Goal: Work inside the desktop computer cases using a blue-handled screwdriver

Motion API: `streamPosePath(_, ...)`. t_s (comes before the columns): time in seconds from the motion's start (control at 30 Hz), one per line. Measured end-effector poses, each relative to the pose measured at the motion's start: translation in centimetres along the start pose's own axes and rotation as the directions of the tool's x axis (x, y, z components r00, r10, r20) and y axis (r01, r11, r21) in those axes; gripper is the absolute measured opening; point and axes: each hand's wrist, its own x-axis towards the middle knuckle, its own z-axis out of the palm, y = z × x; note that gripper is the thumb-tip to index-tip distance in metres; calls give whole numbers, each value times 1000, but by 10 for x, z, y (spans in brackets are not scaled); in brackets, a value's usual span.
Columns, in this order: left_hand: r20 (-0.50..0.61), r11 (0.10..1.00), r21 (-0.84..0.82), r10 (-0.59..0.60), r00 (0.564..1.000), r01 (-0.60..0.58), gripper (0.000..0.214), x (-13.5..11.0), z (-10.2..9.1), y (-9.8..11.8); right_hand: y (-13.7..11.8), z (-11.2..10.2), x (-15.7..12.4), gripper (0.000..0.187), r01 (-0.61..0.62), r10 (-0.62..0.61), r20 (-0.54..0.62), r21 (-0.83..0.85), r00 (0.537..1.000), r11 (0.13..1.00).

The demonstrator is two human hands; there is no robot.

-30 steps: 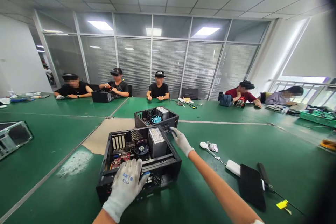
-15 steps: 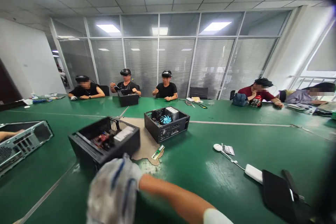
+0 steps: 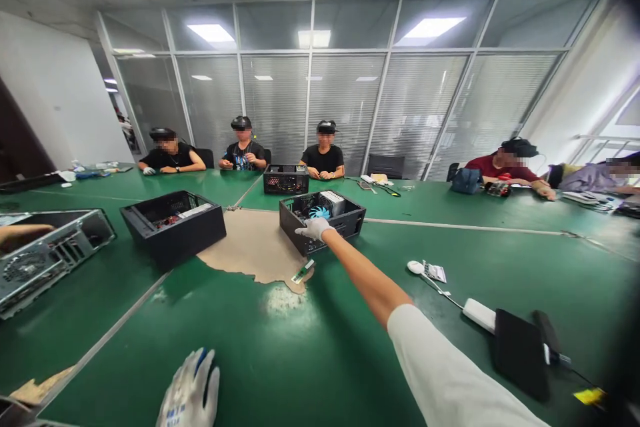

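My right hand [image 3: 314, 229], in a pale glove, reaches out to a black computer case [image 3: 345, 223] with a blue fan [image 3: 319, 213] inside. It is at the case's near left rim. Its thumb points left, apart from the other fingers, which are partly hidden; whether it presses on the rim is unclear. Low in the view, my left hand [image 3: 191, 390], in a grey-white glove with blue marks, is above the green table with straight fingers and nothing in it. A green memory stick [image 3: 303, 271] lies on torn cardboard [image 3: 245, 250] just in front of the case.
Another black case [image 3: 183, 237] stands left of the cardboard. A metal case [image 3: 60, 253] is at the far left with a person's arm in it. A third black case [image 3: 286, 180] stands across the table [image 3: 350, 347], near seated people. A white adapter [image 3: 479, 315] and black pad [image 3: 520, 350] lie right.
The left black case has moved away and left, uncovering more cardboard. My right hand has gone from it to the fan case. My left hand has dropped back toward me.
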Motion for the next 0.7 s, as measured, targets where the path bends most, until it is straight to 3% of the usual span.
streamPosePath(0.13,39,986,65,-154,987,151,53,-10,17,-9,-16,17,-20,61,15,-16,-4,-62,1000,998)
streamPosePath(0.2,112,979,107,-187,976,175,49,1,26,2,-23,25,-31,61,44,-44,-3,-81,999,996)
streamPosePath(0.27,236,993,92,-93,967,73,44,30,38,32,-28,30,-39,61,87,-88,-9,-85,996,993)
streamPosePath(0.33,376,996,8,76,924,-85,42,78,54,76,-30,28,-46,60,147,-149,-32,-65,988,987)
streamPosePath(0.4,455,997,31,51,889,-73,43,133,76,122,-28,23,-56,58,189,-192,-131,-34,973,981)
streamPosePath(0.47,477,996,23,69,876,-90,46,181,99,156,-19,18,-73,51,206,-198,-312,-7,929,979)
streamPosePath(0.53,492,993,21,94,866,-120,43,213,116,173,-4,22,-97,37,248,-217,-457,9,863,969)
streamPosePath(0.57,500,989,15,118,858,-144,41,223,122,175,5,28,-111,31,282,-241,-473,17,848,959)
streamPosePath(0.7,536,961,-33,250,806,-276,37,234,122,171,38,76,-153,22,352,-338,-243,18,909,936)
